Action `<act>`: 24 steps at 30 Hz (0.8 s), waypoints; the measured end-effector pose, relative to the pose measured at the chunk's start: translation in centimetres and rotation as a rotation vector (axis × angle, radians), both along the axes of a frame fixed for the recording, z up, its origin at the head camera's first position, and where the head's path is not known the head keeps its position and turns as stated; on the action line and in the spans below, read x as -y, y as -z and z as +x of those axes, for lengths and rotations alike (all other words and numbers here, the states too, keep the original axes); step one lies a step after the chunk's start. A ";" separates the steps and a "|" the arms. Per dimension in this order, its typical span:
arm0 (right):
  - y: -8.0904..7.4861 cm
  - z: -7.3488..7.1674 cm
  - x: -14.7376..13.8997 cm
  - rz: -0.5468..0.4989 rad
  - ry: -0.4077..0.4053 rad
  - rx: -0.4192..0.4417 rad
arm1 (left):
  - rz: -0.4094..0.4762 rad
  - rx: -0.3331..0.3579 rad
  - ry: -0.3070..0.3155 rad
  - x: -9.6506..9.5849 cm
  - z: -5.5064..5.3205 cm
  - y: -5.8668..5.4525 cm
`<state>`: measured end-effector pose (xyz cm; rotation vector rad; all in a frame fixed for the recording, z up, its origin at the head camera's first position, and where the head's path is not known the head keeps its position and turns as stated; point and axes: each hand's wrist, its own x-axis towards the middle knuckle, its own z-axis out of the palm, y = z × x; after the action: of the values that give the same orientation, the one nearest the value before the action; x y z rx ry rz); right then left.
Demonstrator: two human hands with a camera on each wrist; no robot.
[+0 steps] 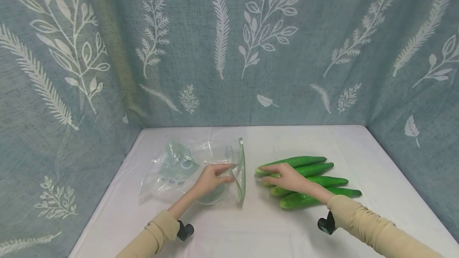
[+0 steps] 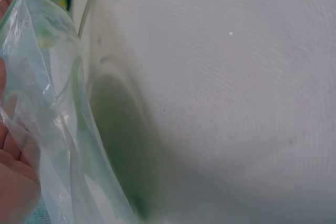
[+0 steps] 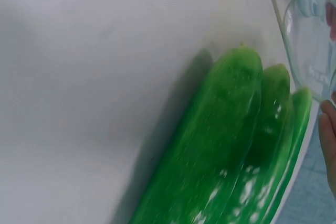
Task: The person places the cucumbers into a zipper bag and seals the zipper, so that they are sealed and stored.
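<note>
A clear zip bag [image 1: 211, 150] with a green zip edge and a pale printed figure lies on its side, its mouth facing right and spread apart. My left hand [image 1: 209, 178] grips the bag at this mouth, thumb and fingers apart at the green edge; in the left wrist view some fingers show through the plastic. Several green cucumbers [image 1: 322, 181] lie side by side on the right, their paler ends toward the bag. My right hand [image 1: 287, 176] is over them, fingers extended and thumb spread, fingertips right at the pale end of the farthest cucumber [image 1: 310, 160].
A white cloth [image 1: 251, 234] covers the table. Blue-green curtains [image 1: 201, 102] with white leaf prints stand at the back and both sides. A dark wrist camera [image 1: 326, 224] hangs below the right sleeve, another [image 1: 185, 231] below the left.
</note>
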<state>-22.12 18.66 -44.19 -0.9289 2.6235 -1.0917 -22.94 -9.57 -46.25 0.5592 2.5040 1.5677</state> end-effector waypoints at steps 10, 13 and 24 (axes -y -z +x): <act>-0.4 -0.1 -2.8 -0.015 0.097 0.049 | 0.002 0.002 -0.010 0.0 0.0 0.3; -0.4 -0.5 -3.6 -0.017 0.128 0.058 | 0.002 -0.007 -0.011 -0.1 0.0 0.2; -1.1 -2.3 -6.5 -0.051 0.278 0.049 | 0.016 -0.019 0.005 0.1 -0.1 0.4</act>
<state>-24.47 25.18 -43.04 -0.5482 2.7542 -1.2287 -23.07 -9.68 -46.61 0.5844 2.5039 1.5890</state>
